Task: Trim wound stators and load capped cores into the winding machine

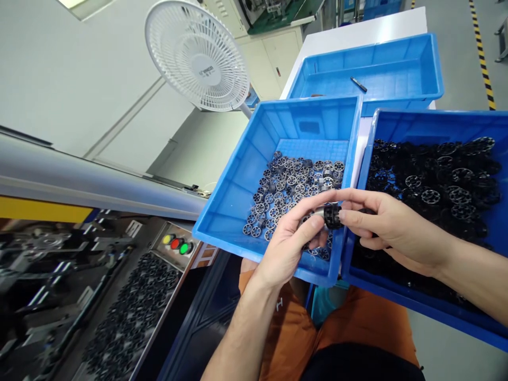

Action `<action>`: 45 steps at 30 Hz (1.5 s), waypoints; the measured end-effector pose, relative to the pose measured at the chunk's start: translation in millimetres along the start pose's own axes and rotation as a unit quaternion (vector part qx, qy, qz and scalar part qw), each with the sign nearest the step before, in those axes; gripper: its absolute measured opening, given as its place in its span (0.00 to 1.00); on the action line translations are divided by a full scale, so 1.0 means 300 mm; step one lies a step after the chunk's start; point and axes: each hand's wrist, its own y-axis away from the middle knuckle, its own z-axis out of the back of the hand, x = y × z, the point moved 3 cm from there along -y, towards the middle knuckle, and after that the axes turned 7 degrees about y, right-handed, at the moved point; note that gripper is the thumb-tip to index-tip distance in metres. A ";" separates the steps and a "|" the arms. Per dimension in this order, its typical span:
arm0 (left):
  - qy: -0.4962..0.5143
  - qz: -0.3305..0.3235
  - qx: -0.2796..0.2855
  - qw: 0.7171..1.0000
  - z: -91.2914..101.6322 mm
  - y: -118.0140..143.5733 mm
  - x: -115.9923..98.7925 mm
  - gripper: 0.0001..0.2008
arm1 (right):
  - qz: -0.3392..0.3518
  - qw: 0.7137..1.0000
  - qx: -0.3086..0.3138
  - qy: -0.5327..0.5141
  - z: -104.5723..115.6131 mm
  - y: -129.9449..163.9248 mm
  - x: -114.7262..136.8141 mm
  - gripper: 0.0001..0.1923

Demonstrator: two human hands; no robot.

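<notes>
Between both hands, a small black ring part [332,216] is pinched: the left hand [291,246] steadies a grey piece [315,214] against it, the right hand [387,222] grips with fingertips, above the middle bin [230,196] of grey rings, beside the right bin [397,119] of black ones.

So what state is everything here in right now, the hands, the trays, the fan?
Left hand: fingers pinching a silver ring.
Right hand: fingers pinching a black ring, held against the silver one.
Middle tray: partly filled with silver rings.
Right tray: heaped with black rings.
Far tray: holds one pen.
Fan: cannot tell if spinning.
Buttons: yellow, red, green, unpressed by anyone.
</notes>
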 end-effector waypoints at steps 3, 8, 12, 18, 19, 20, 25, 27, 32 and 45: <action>0.045 0.009 -0.037 0.998 -0.007 -0.004 -0.012 0.21 | 0.039 0.998 -0.014 0.045 0.007 0.010 0.024 0.18; 0.091 0.005 -0.108 0.990 0.000 -0.017 -0.018 0.30 | 0.201 0.953 -0.101 0.202 0.007 0.031 0.056 0.19; 0.046 0.019 -0.085 0.995 0.000 -0.015 -0.004 0.34 | 0.299 0.893 -0.145 0.303 -0.009 0.042 0.058 0.18; 0.035 0.017 -0.093 0.995 0.001 -0.012 -0.002 0.33 | 0.374 0.844 -0.145 0.356 -0.026 0.047 0.051 0.09; 0.034 0.017 -0.092 0.995 0.001 -0.013 -0.003 0.32 | 0.376 0.841 -0.149 0.360 -0.027 0.047 0.051 0.09; 0.033 0.017 -0.093 0.995 0.001 -0.013 -0.003 0.32 | 0.376 0.839 -0.152 0.363 -0.027 0.047 0.051 0.09; 0.025 0.007 -0.106 0.994 0.007 -0.014 -0.002 0.31 | 0.370 0.840 -0.162 0.362 -0.027 0.049 0.055 0.09; 0.022 0.001 -0.106 0.994 0.007 -0.014 -0.002 0.31 | 0.368 0.841 -0.166 0.360 -0.026 0.052 0.057 0.08; 0.012 -0.011 -0.108 0.994 0.004 -0.014 -0.007 0.30 | 0.355 0.850 -0.160 0.355 -0.027 0.057 0.060 0.10; 0.003 -0.035 -0.080 0.996 0.014 -0.008 -0.009 0.28 | 0.307 0.873 -0.166 0.340 -0.009 0.049 0.062 0.18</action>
